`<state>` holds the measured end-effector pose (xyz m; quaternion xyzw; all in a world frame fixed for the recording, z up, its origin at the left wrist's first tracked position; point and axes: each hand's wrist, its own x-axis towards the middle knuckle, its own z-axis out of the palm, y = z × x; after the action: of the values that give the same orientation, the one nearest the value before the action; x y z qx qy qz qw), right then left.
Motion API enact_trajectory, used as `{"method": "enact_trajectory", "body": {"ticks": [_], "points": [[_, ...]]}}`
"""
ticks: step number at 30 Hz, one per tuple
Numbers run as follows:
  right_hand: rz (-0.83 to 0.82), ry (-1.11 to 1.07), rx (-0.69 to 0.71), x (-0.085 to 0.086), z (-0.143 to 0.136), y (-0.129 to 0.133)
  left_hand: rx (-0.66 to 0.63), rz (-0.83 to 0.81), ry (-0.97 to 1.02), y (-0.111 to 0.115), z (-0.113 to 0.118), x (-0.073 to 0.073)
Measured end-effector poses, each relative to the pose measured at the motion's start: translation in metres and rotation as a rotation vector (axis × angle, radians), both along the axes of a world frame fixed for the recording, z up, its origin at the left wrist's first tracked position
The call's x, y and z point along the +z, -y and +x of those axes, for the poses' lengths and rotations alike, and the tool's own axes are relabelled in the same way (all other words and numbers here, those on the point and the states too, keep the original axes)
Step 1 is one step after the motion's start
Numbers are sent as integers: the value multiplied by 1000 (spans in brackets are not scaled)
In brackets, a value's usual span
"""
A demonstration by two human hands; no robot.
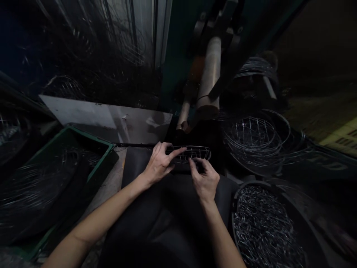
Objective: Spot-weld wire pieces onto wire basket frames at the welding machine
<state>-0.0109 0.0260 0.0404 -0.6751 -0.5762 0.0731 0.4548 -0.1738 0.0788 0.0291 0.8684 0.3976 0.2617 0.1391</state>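
A round wire basket [205, 152] of thin shiny metal is held over my dark-clad lap, below the machine's metal cylinder. On its left side my left hand [161, 160] grips the rim, with the index finger stretched across the top wires. My right hand [205, 176] pinches at the near side of the basket, its thumb and fingertips against the wires. Parts of the basket are hidden behind my fingers and in shadow.
A round tub [237, 197] of small metal pieces stands at the right, with round wire grids [253, 136] behind it. At the left is a green crate [107, 149] with wire parts. A machine cylinder [210, 70] hangs ahead, beside a pale panel [103, 121].
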Motion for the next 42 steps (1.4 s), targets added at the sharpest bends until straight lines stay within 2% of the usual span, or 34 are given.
{"method": "enact_trajectory", "body": {"ticks": [6, 11, 16, 25, 42], "points": [[124, 81, 24, -3, -2, -4, 36, -36, 98, -2, -1, 0], [147, 70, 22, -11, -5, -7, 3, -81, 219, -5, -1, -3], [202, 90, 29, -9, -10, -10, -2, -67, 271, -6, -2, -5], [202, 82, 4, -9, -13, -11, -15, -141, 326, -7, -2, -6], [239, 27, -9, -10, -14, -23, -13, -161, 434, -19, -2, -10]]}}
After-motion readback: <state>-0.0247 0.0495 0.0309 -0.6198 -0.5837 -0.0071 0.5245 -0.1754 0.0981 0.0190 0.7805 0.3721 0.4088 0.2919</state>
